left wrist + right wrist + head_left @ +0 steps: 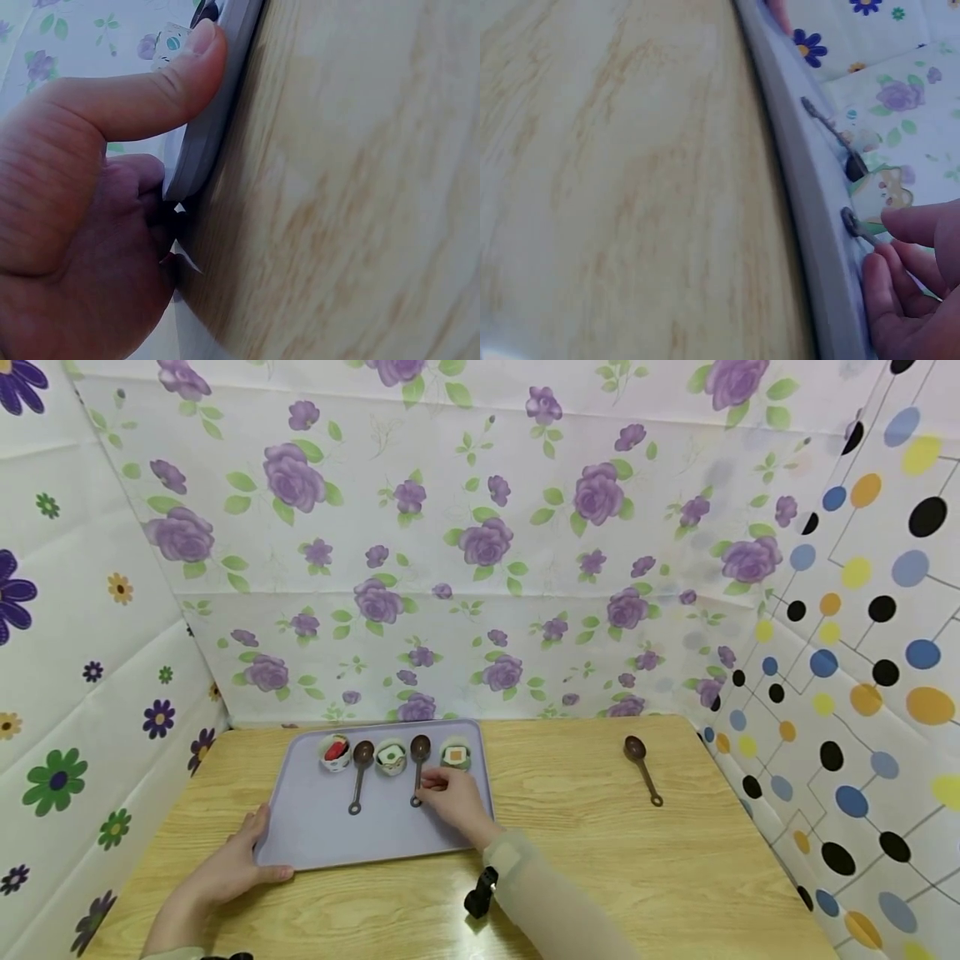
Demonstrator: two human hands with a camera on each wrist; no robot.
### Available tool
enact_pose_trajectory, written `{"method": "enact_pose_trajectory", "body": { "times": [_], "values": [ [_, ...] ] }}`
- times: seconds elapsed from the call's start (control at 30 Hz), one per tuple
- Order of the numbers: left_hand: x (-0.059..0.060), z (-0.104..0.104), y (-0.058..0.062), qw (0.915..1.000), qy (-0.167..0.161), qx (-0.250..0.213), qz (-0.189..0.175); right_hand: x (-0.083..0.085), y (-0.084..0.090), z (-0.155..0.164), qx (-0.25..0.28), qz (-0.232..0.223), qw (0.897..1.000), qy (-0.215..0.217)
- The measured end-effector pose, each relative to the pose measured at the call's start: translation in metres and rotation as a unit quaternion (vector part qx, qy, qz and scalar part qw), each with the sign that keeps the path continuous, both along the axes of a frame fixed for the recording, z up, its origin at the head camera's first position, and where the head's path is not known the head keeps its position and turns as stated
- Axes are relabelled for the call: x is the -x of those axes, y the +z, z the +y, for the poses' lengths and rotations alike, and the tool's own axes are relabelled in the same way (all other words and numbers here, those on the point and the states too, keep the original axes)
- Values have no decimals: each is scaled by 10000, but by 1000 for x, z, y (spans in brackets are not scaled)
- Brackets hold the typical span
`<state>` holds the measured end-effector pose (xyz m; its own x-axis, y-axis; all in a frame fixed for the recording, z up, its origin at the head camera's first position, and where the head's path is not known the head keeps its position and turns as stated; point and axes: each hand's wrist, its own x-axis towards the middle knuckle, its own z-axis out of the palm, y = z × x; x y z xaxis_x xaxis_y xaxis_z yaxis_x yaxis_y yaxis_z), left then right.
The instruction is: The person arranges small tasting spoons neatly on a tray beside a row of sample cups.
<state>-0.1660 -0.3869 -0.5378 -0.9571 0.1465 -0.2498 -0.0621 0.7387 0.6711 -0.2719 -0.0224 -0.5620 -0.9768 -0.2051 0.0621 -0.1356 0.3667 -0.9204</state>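
Observation:
A lavender tray (315, 831) lies on the wooden table (600, 877). Along its far side stand three small bowls of toy food: one red (335, 752), one green (391, 757), one orange (455, 755). Two brown spoons lie between them. My right hand (450, 800) pinches the handle of the right spoon (418, 767), whose end ring (851, 223) shows beside my fingers (900, 262). The left spoon (359, 774) lies untouched. My left hand (240, 860) grips the tray's front-left corner, thumb (150, 94) on the rim (214, 112), fingers curled beneath.
A third brown spoon (642, 768) lies alone on the table to the right of the tray. Patterned cloth walls close in the table at the back, left and right. The right wall (840, 735) stands close to that spoon.

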Motion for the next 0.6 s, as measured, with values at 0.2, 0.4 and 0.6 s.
{"method": "enact_pose_trajectory", "body": {
  "times": [0.2,0.4,0.6],
  "values": [
    [0,0,0,10000,35,-4,40,-1,5,14,719,-823,9938,222],
    [1,0,0,9999,60,-39,-72,2,8,42,1250,-1144,9851,295],
    [1,0,-2,10000,30,-19,-30,5,19,85,1962,-1466,9687,396]
  ]
}}
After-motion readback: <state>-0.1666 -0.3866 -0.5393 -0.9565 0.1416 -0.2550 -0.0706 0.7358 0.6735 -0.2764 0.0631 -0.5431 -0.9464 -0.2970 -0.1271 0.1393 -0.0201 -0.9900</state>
